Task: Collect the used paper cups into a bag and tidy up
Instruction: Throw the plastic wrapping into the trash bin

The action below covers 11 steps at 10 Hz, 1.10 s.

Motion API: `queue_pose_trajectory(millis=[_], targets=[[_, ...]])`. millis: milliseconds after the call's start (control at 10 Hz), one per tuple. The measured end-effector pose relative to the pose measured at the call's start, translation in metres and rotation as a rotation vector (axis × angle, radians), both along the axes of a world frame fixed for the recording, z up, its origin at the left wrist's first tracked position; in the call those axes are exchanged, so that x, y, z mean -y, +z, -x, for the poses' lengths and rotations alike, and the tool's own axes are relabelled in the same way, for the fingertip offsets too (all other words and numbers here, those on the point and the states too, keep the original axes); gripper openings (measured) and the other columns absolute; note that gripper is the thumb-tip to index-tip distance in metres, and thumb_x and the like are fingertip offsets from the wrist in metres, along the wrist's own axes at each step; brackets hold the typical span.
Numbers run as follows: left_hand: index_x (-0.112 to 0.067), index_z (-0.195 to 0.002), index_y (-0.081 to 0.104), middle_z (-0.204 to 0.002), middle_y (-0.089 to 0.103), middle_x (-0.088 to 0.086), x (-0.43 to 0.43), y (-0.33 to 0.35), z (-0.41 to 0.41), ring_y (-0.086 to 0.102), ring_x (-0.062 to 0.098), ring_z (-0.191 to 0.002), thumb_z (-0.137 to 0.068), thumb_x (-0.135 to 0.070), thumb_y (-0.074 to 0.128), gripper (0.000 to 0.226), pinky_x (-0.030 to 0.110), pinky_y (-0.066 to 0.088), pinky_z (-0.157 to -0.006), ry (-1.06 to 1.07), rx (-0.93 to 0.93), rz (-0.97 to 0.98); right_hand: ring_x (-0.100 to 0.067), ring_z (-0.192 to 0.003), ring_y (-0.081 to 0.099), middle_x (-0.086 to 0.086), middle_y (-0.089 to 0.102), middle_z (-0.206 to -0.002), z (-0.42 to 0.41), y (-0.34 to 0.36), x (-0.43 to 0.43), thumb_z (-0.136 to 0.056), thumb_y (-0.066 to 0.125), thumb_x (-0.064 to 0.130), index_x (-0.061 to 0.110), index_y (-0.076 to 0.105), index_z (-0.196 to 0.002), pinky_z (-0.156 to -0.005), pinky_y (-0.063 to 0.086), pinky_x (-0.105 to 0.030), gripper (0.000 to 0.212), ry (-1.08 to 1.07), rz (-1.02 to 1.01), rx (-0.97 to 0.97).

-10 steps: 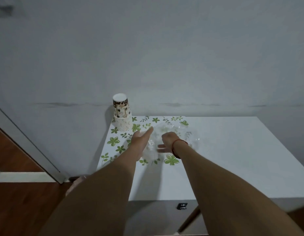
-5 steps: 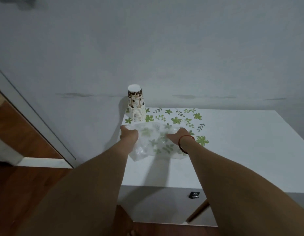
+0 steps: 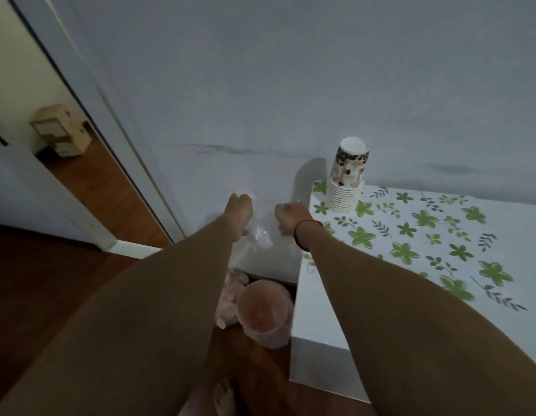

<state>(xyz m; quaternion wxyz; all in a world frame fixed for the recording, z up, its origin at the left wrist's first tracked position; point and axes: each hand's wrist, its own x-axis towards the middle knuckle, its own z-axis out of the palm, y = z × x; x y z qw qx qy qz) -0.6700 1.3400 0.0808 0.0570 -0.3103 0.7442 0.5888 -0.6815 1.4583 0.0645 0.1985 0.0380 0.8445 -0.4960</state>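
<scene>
I'm holding one clear plastic bag [image 3: 262, 235] up in the air, just off the table's [image 3: 317, 340] left edge, in front of the pale wall [image 3: 260, 85]. It's thin and see-through, nearly vanishing against the wall, with only a few creases and bright glints showing, and it's hanging down between my fists. My left hand [image 3: 238, 210] is gripping the bag's upper left edge, fingers curled tight on the plastic. My right hand [image 3: 292, 216], with a red band [image 3: 302, 232] circling its wrist, is doing the same on the right, knuckles bunched and fingers clamped on the film. The two hands are sitting near each other but apart.

One stack of paper cups [image 3: 347, 178] is standing upside down on the table's far left corner, white rims layered at the bottom and a brown-patterned cup capping it. I cannot count the cups exactly. It's resting on one white cloth [image 3: 425, 220] printed with green flowers and leaves.

Below the bag, one round bin [image 3: 263, 313] with a pinkish liner is sitting on the wooden floor [image 3: 35, 295], touching the table's side, and one crumpled pink bag [image 3: 230, 298] is lying just left of it. One bare foot [image 3: 224, 397] is showing at the near edge.
</scene>
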Motion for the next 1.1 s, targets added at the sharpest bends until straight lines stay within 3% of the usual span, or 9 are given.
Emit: queue_pose_trajectory(millis=[100,200,300,400,500,700,900,1000,1100], targets=[[-0.011,-0.137,0.045,-0.119,0.056,0.013,0.056,-0.035,0.021,0.053,0.027,-0.095,-0.096,-0.012,0.032,0.043,0.040,0.049,-0.087,-0.025,0.056,-0.035,-0.031,-0.101,0.058,-0.017,0.053,-0.100,0.026,-0.034,0.058,-0.094,0.029,0.028,0.001,0.058,-0.105,-0.100,0.047,-0.042,0.041,-0.019,0.008,0.079],[-0.007,-0.125,0.056,-0.103,0.060,0.014,0.095,-0.090,0.041,0.056,0.026,-0.087,-0.094,-0.010,0.039,0.035,0.038,0.051,-0.077,-0.067,0.124,-0.056,-0.033,-0.110,0.059,-0.024,0.058,-0.114,0.048,-0.087,0.098,-0.096,0.036,0.017,0.005,0.057,-0.104,-0.095,0.047,-0.038,0.025,-0.062,-0.079,0.099],[-0.004,-0.102,0.063,-0.091,0.064,0.021,0.115,-0.161,0.058,0.060,0.027,-0.078,-0.093,-0.013,0.047,0.021,0.034,0.050,-0.067,-0.064,0.180,-0.073,-0.033,-0.121,0.054,-0.019,0.055,-0.132,0.057,-0.146,0.121,-0.093,0.045,0.011,0.004,0.055,-0.124,-0.100,0.041,-0.031,0.033,-0.194,-0.149,0.139],[-0.001,-0.100,0.062,-0.084,0.061,0.019,0.120,-0.234,0.069,0.061,0.027,-0.076,-0.091,-0.014,0.054,0.017,0.032,0.047,-0.065,-0.074,0.196,-0.007,-0.033,-0.119,0.055,-0.019,0.059,-0.127,0.060,-0.211,0.130,-0.091,0.046,0.006,0.004,0.061,-0.118,-0.101,0.041,-0.031,0.031,-0.260,-0.217,0.172],[0.005,-0.114,0.059,-0.110,0.064,0.026,0.123,-0.312,0.070,0.062,0.037,-0.104,-0.090,-0.013,0.060,0.030,0.041,0.049,-0.090,-0.136,0.179,0.083,-0.033,-0.119,0.056,-0.020,0.063,-0.124,0.062,-0.283,0.133,-0.085,0.049,-0.002,-0.001,0.067,-0.115,-0.102,0.039,-0.029,0.035,-0.179,-0.314,0.187],[0.000,-0.119,0.054,-0.111,0.065,0.023,0.130,-0.467,0.075,0.063,0.031,-0.099,-0.089,-0.014,0.066,0.035,0.040,0.051,-0.092,-0.167,0.263,0.050,-0.031,-0.125,0.050,-0.016,0.054,-0.135,0.073,-0.442,0.131,-0.091,0.046,0.001,0.009,0.058,-0.129,-0.101,0.040,-0.029,0.040,-0.187,-0.328,0.379],[-0.008,-0.128,0.050,-0.123,0.061,0.015,0.128,-0.605,0.078,0.057,0.031,-0.117,-0.088,-0.021,0.069,0.046,0.043,0.045,-0.105,-0.227,0.389,0.038,-0.031,-0.120,0.054,-0.016,0.059,-0.128,0.069,-0.577,0.129,-0.091,0.050,0.004,0.006,0.061,-0.123,-0.096,0.043,-0.031,0.033,-0.228,-0.358,0.477],[-0.008,-0.137,0.046,-0.134,0.055,0.014,0.127,-0.643,0.085,0.051,0.031,-0.127,-0.094,-0.032,0.059,0.051,0.043,0.036,-0.112,-0.424,0.448,0.222,-0.032,-0.122,0.052,-0.016,0.055,-0.132,0.065,-0.614,0.130,-0.095,0.050,0.017,0.006,0.053,-0.130,-0.104,0.043,-0.034,0.037,-0.218,-0.405,0.536],[-0.003,-0.141,0.044,-0.139,0.051,0.020,0.126,-0.650,0.091,0.050,0.034,-0.129,-0.099,-0.029,0.047,0.049,0.038,0.039,-0.109,-0.489,0.509,0.273,-0.032,-0.126,0.049,-0.017,0.051,-0.137,0.065,-0.613,0.126,-0.096,0.050,0.025,0.005,0.044,-0.136,-0.106,0.041,-0.035,0.045,-0.135,-0.501,0.572]])
